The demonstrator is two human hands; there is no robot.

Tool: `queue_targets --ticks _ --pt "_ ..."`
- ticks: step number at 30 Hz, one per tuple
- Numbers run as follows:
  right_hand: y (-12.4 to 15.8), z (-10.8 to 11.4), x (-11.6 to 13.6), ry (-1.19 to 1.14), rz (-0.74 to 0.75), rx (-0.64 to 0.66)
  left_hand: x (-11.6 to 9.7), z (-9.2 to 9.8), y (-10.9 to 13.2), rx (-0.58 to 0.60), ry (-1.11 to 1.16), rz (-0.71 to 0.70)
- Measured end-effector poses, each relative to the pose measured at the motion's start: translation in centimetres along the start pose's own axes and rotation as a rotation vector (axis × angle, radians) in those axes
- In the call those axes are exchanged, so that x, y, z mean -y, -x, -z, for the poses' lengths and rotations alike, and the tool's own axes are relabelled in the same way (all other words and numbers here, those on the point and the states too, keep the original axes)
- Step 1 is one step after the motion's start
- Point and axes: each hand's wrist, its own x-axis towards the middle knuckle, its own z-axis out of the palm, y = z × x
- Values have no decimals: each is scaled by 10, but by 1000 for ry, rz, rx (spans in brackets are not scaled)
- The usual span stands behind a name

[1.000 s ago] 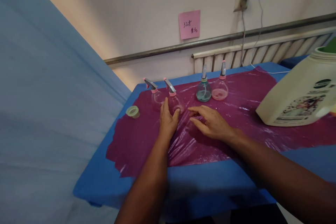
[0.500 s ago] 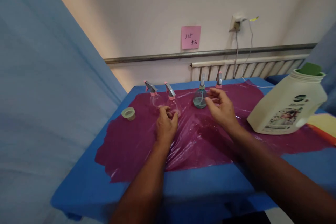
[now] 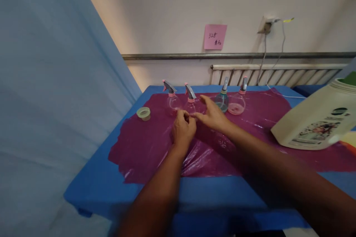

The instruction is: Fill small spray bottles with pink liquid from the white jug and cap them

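Observation:
My left hand (image 3: 184, 129) is closed in front of a clear spray bottle with a pink collar and grey trigger (image 3: 190, 107). Its fingertips are curled together by the bottle's base, and what they pinch is hidden. My right hand (image 3: 213, 115) reaches in from the right, thumb and fingers apart, beside that same bottle. Just left stands a matching clear spray bottle (image 3: 173, 102). Behind my right hand are a teal spray bottle (image 3: 222, 100) and a pink-collared spray bottle (image 3: 237, 104) with pink liquid in it. Wrinkled purple plastic sheeting (image 3: 147, 148) lies under everything.
A small translucent cup (image 3: 144, 114) sits at the left of the sheeting. On the right, a large cream jug (image 3: 314, 122) leans, with something green in its mouth. A blue curtain (image 3: 55, 81) hangs at left. Behind the blue-covered table (image 3: 91, 189) are a rail (image 3: 172, 57) and radiator.
My right hand has moved left from the teal bottle to beside my left hand, uncovering the bottle with pink liquid. The view has shifted left. My left hand stays closed by the same bottle.

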Motion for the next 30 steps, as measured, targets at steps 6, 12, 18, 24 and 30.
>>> queue_targets --ticks 6,12,18,24,30 --pt "-27 -44 -5 75 -82 99 -5 4 1 -76 62 83" --pt "-46 -47 -16 111 -135 67 -10 3 4 -43 84 67" --pt "-1 -8 -4 75 47 -204 -10 2 5 -32 101 55" --pt "12 56 -29 180 41 -566 -11 -1 7 -6 125 10" --pt "-39 58 -83 95 -235 -437 -9 -1 7 -18 147 -92"
